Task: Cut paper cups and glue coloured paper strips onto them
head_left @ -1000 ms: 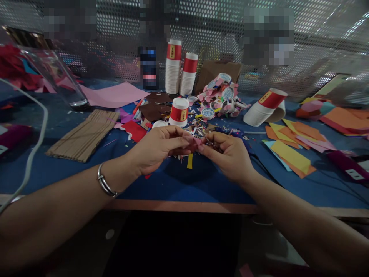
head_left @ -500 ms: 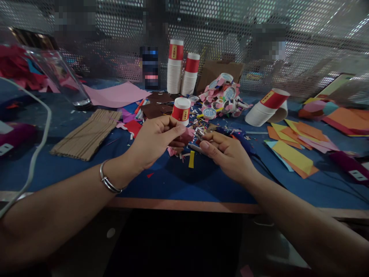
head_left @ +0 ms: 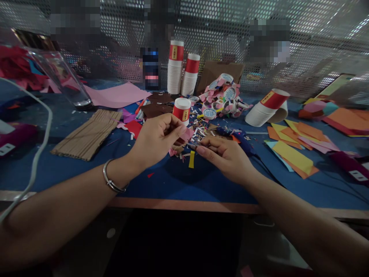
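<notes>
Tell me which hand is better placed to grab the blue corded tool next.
Likely the right hand: it is close to the blue corded tool, though it holds a slim object. The left hand is farther away, pinching pink paper.

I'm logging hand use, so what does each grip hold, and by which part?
The left grip pinches pink paper by its left side. The right grip holds a slim grey thing, one end sticking out; what it is can't be told.

There are 2 hands (head_left: 157,140) (head_left: 230,157), 2 upright cup stacks (head_left: 174,75) (head_left: 190,75) and 1 glass bottle (head_left: 62,75).
</notes>
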Demonstrator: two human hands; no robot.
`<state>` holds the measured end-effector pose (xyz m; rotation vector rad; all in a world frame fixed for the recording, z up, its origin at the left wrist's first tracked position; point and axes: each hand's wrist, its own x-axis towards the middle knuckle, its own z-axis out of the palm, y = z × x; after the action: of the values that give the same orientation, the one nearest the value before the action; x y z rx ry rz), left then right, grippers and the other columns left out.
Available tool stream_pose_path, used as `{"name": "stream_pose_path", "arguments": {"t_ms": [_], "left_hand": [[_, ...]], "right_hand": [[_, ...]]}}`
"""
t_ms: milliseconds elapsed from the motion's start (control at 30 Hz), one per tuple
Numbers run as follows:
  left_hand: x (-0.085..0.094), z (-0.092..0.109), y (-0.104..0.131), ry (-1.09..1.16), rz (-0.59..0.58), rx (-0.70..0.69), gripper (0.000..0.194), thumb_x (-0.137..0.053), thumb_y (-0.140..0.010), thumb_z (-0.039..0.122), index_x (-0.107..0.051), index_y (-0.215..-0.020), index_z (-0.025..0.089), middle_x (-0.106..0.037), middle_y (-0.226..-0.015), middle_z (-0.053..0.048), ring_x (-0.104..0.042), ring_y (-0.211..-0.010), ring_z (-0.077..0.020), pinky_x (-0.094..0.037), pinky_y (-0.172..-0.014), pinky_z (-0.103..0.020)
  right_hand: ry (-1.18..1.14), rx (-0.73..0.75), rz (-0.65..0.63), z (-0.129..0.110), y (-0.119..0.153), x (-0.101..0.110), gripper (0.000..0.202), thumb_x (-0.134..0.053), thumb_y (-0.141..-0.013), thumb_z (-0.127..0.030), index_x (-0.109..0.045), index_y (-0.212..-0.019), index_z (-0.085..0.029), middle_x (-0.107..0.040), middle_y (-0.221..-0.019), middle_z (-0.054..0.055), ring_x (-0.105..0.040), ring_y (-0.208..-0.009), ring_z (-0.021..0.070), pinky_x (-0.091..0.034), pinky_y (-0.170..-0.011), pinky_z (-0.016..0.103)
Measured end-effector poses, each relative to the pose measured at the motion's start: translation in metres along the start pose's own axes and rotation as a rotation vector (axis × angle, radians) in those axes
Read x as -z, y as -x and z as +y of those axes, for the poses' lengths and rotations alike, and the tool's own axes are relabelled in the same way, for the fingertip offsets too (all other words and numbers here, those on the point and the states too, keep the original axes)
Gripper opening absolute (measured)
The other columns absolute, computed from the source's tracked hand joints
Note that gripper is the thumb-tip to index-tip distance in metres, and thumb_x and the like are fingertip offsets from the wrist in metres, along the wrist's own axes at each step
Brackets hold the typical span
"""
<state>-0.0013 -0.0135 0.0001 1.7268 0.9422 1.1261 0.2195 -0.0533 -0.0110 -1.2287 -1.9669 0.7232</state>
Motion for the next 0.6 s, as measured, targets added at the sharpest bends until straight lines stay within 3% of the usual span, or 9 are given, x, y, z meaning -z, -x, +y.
{"name": "stream_pose_path", "arguments": {"t_ms": [333,600], "left_hand": [[0.0011,0.0005,0.0012,-0.301,0.055,-0.239,0.009,-0.072,-0.095,0.028,-0.069,-0.096,0.020,-0.077,-0.091,-0.002,-0.070,-0.081,-0.0159,-0.053,-0.074,-0.027],[0.0005,-0.0015,0.0068,-0.290,0.107,-0.241,0.007,-0.065,-0.099,0.027,-0.069,-0.105,0.025,-0.072,-0.087,0.000,-0.066,-0.075,-0.0152,-0.054,-0.073,-0.028]], "right_hand": [[-0.035,-0.006,-0.023,-0.0009,-0.0009,0.0008,0.041,-0.062,-0.100,-0.056,-0.065,-0.080,-0.020,-0.054,-0.072,-0.001,-0.047,-0.066,0.0133,-0.031,-0.060,0.031],[-0.083,-0.038,-0.010,-0.0003,-0.0009,0.0015,0.051,-0.061,-0.098,-0.066,-0.070,-0.084,-0.018,-0.051,-0.069,-0.001,-0.046,-0.063,0.0130,-0.030,-0.057,0.030]]}}
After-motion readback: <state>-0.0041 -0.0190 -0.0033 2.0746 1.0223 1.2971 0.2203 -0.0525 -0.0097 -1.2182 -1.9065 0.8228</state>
